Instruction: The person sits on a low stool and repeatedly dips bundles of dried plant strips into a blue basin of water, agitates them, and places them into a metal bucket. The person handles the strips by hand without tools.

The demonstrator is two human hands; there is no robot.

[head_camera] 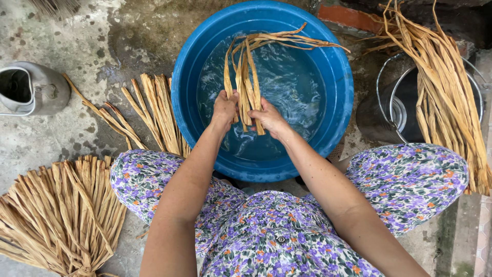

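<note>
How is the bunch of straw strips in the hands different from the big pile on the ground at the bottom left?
The small bunch of tan straw strips is thin, gripped by both hands over the water in the round blue plastic basin. The big fan-shaped bundle of tan straw strips is much thicker and lies untouched on the concrete. Both are long, flat, tan strips.

A stained concrete floor (77, 36) is carrying a blue plastic basin (338, 87) of water at its middle. Bundles of dried straw strips (61, 215) are lying at left, beside a grey metal jug (43, 92); a steel bucket (397, 110) is sitting at right.
</note>
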